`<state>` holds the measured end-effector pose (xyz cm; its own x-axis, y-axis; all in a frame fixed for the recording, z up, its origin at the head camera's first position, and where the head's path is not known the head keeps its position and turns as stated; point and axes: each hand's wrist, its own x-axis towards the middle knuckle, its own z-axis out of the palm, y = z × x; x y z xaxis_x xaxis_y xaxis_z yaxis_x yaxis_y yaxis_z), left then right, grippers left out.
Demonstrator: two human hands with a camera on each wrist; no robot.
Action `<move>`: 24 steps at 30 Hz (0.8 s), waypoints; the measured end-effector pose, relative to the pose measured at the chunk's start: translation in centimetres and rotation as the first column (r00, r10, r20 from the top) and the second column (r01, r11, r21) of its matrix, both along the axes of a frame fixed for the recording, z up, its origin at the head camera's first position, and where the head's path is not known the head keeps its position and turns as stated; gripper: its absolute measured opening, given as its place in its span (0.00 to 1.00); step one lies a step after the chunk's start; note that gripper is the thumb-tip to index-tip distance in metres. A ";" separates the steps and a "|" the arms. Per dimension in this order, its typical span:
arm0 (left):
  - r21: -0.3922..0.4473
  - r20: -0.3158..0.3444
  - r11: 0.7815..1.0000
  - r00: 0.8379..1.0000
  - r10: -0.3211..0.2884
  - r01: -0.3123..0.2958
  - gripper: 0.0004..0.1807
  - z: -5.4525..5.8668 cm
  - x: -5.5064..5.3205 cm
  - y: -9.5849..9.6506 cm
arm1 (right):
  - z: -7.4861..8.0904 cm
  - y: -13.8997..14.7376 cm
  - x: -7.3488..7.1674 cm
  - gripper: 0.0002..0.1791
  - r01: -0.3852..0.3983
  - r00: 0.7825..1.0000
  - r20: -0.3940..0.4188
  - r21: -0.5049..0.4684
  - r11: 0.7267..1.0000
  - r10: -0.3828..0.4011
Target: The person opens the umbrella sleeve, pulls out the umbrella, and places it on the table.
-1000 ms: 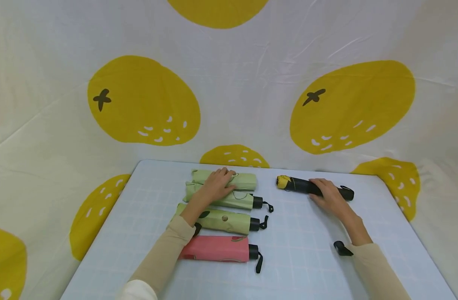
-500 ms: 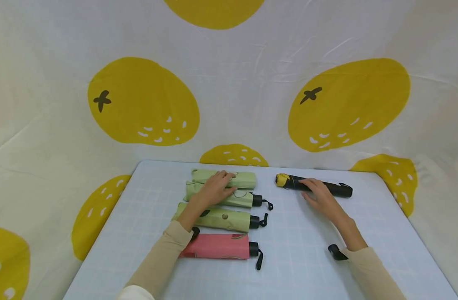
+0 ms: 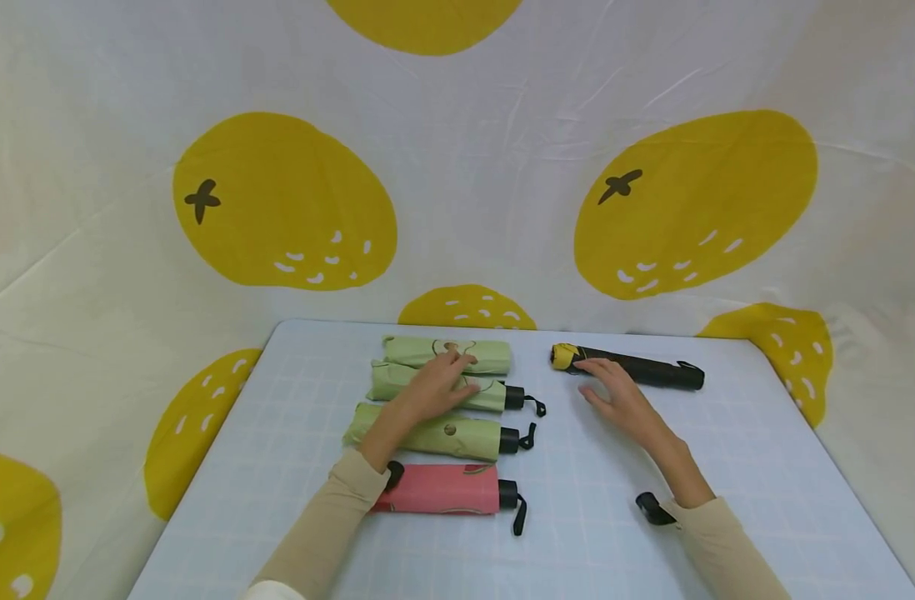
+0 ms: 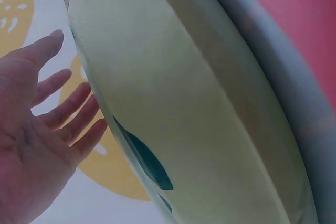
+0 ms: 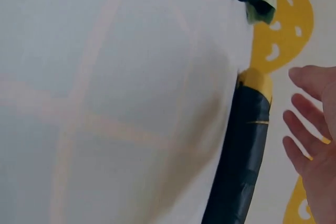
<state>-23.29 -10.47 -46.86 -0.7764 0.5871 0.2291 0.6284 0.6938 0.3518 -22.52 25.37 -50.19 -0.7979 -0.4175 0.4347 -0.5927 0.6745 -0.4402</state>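
My left hand [image 3: 431, 392] is over the two farthest folded umbrellas, both light green; its fingers are loosely spread and grip nothing. The farthest green umbrella [image 3: 491, 357] lies just beyond the fingertips, and the second green umbrella [image 3: 386, 381] is partly hidden under the hand. Nearer lie a third green umbrella [image 3: 427, 437] and a pink umbrella [image 3: 446, 489], partly covered by the left sleeve. My right hand [image 3: 622, 404] is beside a black folded umbrella [image 3: 663, 372] with a yellow end. In the right wrist view, its spread fingers are apart from that umbrella [image 5: 244, 145].
All the umbrellas lie on a pale checked table [image 3: 577, 517]. Black handles with wrist loops point right on three of the left umbrellas. Behind the table hangs a white cloth [image 3: 487, 183] with yellow fruit prints. A black strap end [image 3: 655, 508] sticks out by the right sleeve.
My right hand has slid left from the middle of the black umbrella to near its yellow end. My left hand has shifted slightly toward me, uncovering more of the farthest green umbrella.
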 end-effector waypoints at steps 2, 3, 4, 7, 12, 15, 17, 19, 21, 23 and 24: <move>-0.001 0.030 1.000 1.000 -0.002 0.002 0.26 -0.1 0.1 0.0 | 0.0 -0.5 0.1 0.24 -0.005 1.000 0.017 -0.013 1.000 0.005; -0.004 0.037 1.000 0.999 -0.005 0.005 0.27 -0.2 0.2 0.0 | 0.0 -0.8 0.2 0.23 -0.005 0.999 0.032 -0.018 1.000 0.006; -0.011 0.051 1.000 0.999 -0.008 0.008 0.28 -0.2 0.2 0.0 | -0.1 -1.0 0.2 0.23 -0.004 0.999 0.048 -0.023 1.000 0.005; -0.028 0.083 0.999 0.996 -0.020 0.022 0.29 -0.1 0.4 0.0 | 0.0 -1.9 0.4 0.24 0.002 0.995 0.104 -0.034 0.999 0.002; -0.056 0.110 0.997 0.993 -0.040 0.047 0.30 0.0 0.8 -0.1 | -0.2 -3.1 0.5 0.24 -0.012 0.986 0.165 -0.049 0.999 0.020; -0.077 0.140 0.996 0.990 -0.036 0.047 0.30 0.0 0.9 0.0 | -0.5 -3.7 0.5 0.24 -0.041 0.987 0.150 -0.068 0.997 0.051; -0.097 0.167 0.994 0.985 -0.031 0.048 0.30 0.1 0.9 0.1 | -0.6 -4.1 0.5 0.23 -0.062 0.989 0.133 -0.081 0.995 0.072; -0.115 0.187 0.992 0.982 -0.027 0.050 0.30 0.1 0.8 0.2 | -0.6 -4.6 0.5 0.23 -0.080 0.988 0.124 -0.089 0.993 0.090; -0.140 0.204 0.989 0.979 -0.020 0.049 0.30 0.1 0.7 0.3 | -0.6 -5.0 0.5 0.23 -0.088 0.986 0.136 -0.097 0.991 0.101; -0.159 0.215 0.986 0.976 -0.010 0.046 0.30 0.0 0.6 0.4 | -0.6 -5.3 0.5 0.23 -0.101 0.983 0.144 -0.102 0.990 0.115; -0.167 0.218 0.985 0.976 -0.006 0.043 0.30 -0.1 0.5 0.5 | -0.6 -5.5 0.5 0.23 -0.106 0.982 0.148 -0.102 0.989 0.120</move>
<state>-22.80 -9.99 -46.98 -0.7815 0.6222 -0.0469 0.5681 0.7406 0.3588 -21.99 19.85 -50.79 -0.8082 -0.4721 0.3522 -0.5833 0.5587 -0.5896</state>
